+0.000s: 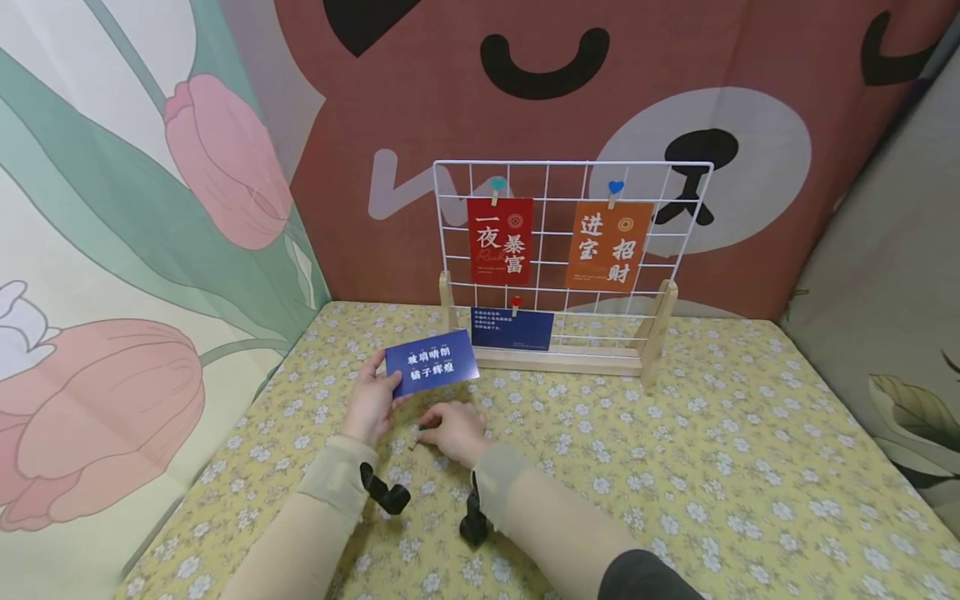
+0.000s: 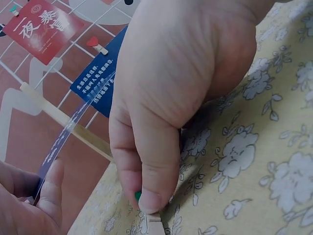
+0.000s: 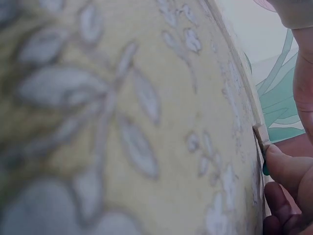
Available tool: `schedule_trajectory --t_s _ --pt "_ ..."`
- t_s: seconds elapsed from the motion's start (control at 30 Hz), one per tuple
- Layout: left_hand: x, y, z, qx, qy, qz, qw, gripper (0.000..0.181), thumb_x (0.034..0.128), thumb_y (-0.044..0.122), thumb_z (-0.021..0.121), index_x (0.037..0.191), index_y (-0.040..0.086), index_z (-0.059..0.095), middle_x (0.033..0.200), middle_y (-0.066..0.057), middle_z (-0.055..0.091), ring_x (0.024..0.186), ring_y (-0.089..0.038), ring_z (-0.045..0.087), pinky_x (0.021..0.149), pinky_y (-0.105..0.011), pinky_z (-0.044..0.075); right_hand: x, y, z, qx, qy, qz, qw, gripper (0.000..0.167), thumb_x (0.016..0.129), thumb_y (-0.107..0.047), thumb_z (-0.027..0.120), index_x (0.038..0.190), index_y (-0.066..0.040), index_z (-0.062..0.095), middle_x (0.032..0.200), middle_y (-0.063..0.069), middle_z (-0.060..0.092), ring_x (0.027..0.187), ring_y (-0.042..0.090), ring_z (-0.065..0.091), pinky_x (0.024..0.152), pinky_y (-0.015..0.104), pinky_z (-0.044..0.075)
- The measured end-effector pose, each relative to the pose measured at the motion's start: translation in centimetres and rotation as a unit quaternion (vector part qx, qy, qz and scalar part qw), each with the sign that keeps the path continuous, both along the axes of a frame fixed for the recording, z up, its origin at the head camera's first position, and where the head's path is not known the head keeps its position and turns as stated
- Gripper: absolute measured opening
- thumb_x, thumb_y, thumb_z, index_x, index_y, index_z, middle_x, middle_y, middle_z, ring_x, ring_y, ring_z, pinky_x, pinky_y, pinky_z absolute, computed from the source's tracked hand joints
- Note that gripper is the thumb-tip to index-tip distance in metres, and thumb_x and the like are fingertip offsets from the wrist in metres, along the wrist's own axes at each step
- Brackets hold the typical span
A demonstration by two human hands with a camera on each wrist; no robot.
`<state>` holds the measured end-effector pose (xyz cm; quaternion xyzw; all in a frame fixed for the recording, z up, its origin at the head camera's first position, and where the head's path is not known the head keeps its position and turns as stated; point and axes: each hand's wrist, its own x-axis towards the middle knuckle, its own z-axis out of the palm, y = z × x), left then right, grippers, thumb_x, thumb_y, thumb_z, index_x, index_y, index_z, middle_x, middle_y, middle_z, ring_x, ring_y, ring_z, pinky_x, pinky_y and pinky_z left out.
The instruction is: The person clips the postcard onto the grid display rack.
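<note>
My left hand (image 1: 367, 402) grips the left edge of a dark blue card (image 1: 433, 367) printed with white characters, tilted above the table. In the left wrist view, the card is seen nearly edge-on. Close by on the right, my right hand (image 1: 457, 428) pinches a small wooden clothespin (image 2: 155, 226) with a green ornament between thumb and fingers, low over the cloth. The clothespin is apart from the card. Behind both hands stands a white wire grid rack (image 1: 555, 162) on a wooden base (image 1: 558, 359).
Clipped to the grid hang a red card (image 1: 501, 271), an orange card (image 1: 588, 271) and, lower down, another blue card (image 1: 517, 333). Their clips carry teal, blue and red hearts. Yellow floral cloth (image 1: 675, 467) covers the table; printed curtains (image 1: 420, 100) stand behind and beside it.
</note>
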<state>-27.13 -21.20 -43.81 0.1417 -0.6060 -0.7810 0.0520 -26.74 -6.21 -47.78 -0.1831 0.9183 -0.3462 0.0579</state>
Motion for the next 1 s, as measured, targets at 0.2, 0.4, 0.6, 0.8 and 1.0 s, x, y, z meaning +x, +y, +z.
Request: schedule_trajectory --t_s 0.2,0.4,0.6,0.8,1.0 --pt "0.0 0.0 -0.2 0.009 0.005 0.003 0.9999 0.061 0.1015 0.002 0.040 0.155 0.018 0.016 0.129 -0.019 0.048 0.089 -0.016 0.064 0.071 -0.024 0.056 0.0 0.4 0.1 -0.029 -0.006 0.005 0.9995 0.011 0.082 -0.033 0.077 0.089 -0.026 0.075 0.090 -0.014 0.067 0.094 0.018 0.060 0.097 0.049 0.031" --pt "0.0 0.2 -0.4 0.000 0.016 -0.003 0.9999 0.061 0.1013 0.001 0.040 0.155 0.014 0.015 0.130 -0.021 0.048 0.087 -0.015 0.064 0.069 -0.023 0.055 0.2 0.8 0.2 -0.070 -0.011 -0.004 0.9975 0.007 0.082 -0.028 0.077 0.082 -0.022 0.075 0.087 -0.012 0.068 0.088 0.014 0.062 0.099 0.046 0.032" --pt "0.0 0.4 -0.5 0.007 0.015 -0.002 0.9999 0.060 0.1013 0.001 0.040 0.155 0.015 0.016 0.129 -0.020 0.049 0.085 -0.014 0.064 0.069 -0.023 0.055 0.2 1.3 0.2 -0.124 -0.049 -0.002 0.9911 0.007 0.085 -0.022 0.074 0.083 -0.016 0.073 0.084 -0.008 0.067 0.074 0.010 0.058 0.075 0.032 0.048" --pt "0.2 0.5 -0.6 0.007 0.004 -0.002 1.0000 0.061 0.1015 0.003 0.041 0.155 0.017 0.016 0.129 -0.019 0.049 0.085 -0.015 0.065 0.069 -0.024 0.055 0.3 2.4 0.5 -0.163 -0.068 0.004 0.9842 0.008 0.088 -0.017 0.070 0.088 -0.010 0.067 0.082 -0.002 0.064 0.071 0.013 0.057 0.066 0.030 0.048" --pt "0.3 0.8 -0.9 0.000 0.005 -0.006 1.0000 0.062 0.1011 0.002 0.042 0.155 0.020 0.017 0.126 -0.020 0.051 0.080 -0.015 0.066 0.057 -0.019 0.052 0.4 4.2 1.3 -0.161 -0.065 0.027 0.9845 0.005 0.093 -0.013 0.062 0.094 -0.009 0.063 0.090 0.000 0.062 0.077 0.015 0.056 0.070 0.033 0.048"
